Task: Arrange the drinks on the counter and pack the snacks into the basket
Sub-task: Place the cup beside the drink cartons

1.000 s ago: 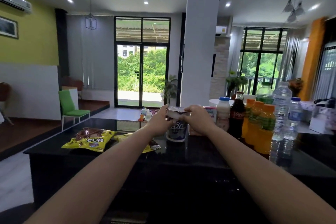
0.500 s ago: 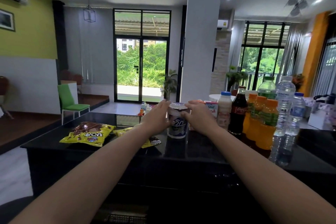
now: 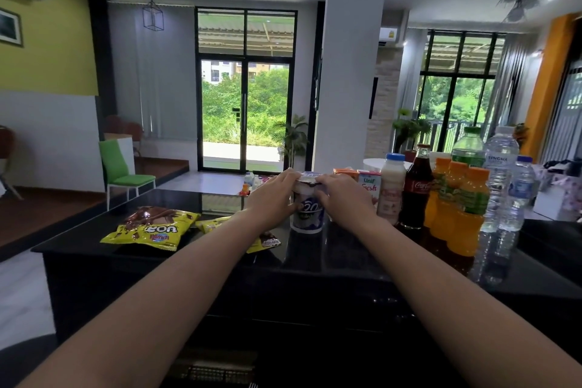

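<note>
White and blue, the cup (image 3: pixel 308 213) stood on the black counter (image 3: pixel 315 261). Your left hand (image 3: pixel 273 195) and right hand (image 3: pixel 340 195) both held it. Near it, a carton (image 3: pixel 369 185) said "Unif Fresh", a dark bottle (image 3: pixel 418 187) "Coca-Cola".

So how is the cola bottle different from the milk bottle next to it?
The cola bottle is dark, nearly black, with a red label; the milk bottle is creamy white with a pale pink label. The cola bottle has a thin neck and stands taller; the milk bottle is chubbier, with a wide blue cap. Both stand upright, side by side on the black counter, with no hand on them.
</note>
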`<state>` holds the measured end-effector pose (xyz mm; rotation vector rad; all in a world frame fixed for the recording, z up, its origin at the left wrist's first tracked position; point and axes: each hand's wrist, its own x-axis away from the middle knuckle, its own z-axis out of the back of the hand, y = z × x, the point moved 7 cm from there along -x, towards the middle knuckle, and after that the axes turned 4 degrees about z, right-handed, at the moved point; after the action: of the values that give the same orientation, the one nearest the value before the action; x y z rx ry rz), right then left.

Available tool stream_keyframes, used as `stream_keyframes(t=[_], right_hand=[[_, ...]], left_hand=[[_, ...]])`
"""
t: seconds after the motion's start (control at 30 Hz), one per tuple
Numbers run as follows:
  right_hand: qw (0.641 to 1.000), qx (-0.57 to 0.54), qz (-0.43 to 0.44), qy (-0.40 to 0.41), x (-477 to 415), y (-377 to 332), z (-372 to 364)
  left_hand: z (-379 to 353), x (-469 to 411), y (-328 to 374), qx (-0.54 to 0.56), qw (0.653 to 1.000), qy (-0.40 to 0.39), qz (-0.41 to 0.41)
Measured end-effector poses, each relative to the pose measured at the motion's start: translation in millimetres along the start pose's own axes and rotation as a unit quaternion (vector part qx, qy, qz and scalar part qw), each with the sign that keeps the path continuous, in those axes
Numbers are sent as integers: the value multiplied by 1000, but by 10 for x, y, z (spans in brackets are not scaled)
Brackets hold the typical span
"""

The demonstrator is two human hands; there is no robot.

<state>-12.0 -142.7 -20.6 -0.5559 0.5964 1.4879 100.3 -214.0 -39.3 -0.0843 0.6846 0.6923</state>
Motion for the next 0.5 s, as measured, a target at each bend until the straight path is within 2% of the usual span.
stream_keyframes(t=[0.5], right_hand=[[998,66,-13,2,-169,117,-152]], left_hand=[[-179,-217,-102,-3,1000,-9,14]])
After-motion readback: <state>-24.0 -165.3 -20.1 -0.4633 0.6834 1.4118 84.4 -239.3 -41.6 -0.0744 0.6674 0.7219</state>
